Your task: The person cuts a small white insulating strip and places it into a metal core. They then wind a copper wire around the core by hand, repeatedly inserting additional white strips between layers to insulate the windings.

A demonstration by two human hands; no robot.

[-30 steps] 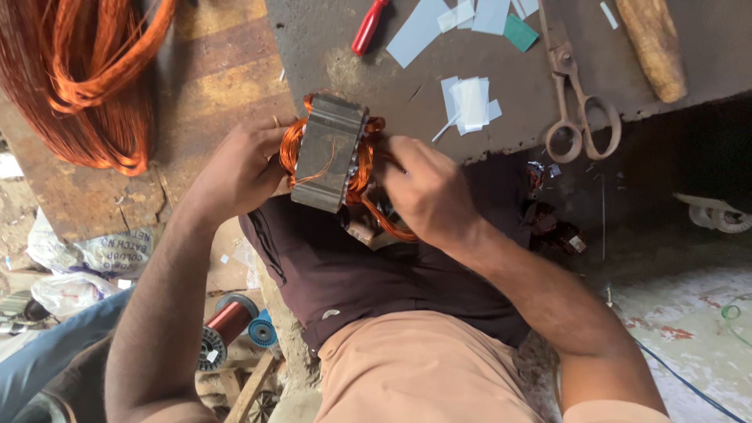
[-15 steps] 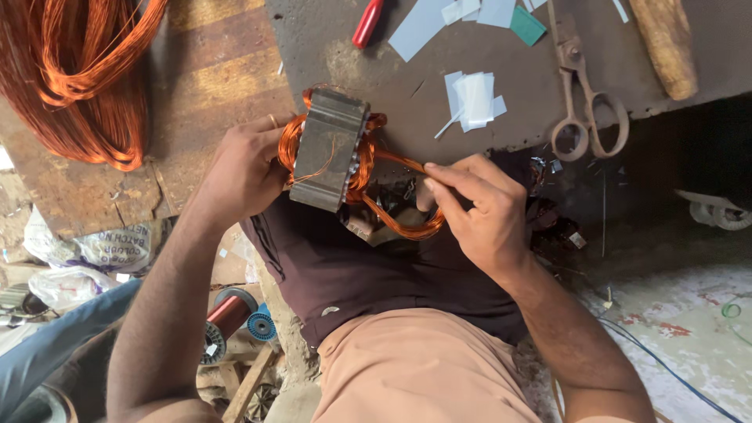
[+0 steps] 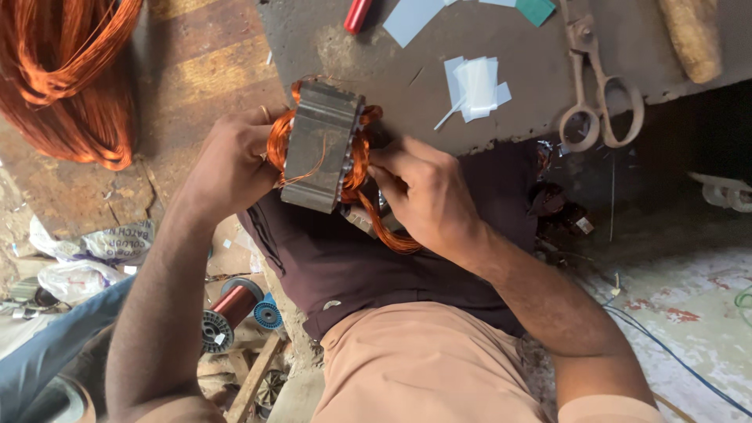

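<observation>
A grey metal motor stator (image 3: 319, 147) with orange copper windings rests against the edge of a dark workbench (image 3: 501, 31), above my lap. My left hand (image 3: 231, 160) grips its left side, fingers against the copper coil. On the stator's right side, my right hand (image 3: 427, 196) pinches a loop of copper coil wire (image 3: 389, 235), which hangs below the hand. A thin loose strand crosses the stator's face.
On the bench lie rusty scissors (image 3: 599, 86), white paper slips (image 3: 474, 82), a red cylinder (image 3: 358, 14), a green slip and a wooden handle (image 3: 691, 35). A large hank of copper wire (image 3: 66, 74) lies at upper left. A wire spool (image 3: 227, 309) sits on the floor.
My right hand pulled out to the right with the coil loop, then came back in against the stator's right side. The left hand kept its grip.
</observation>
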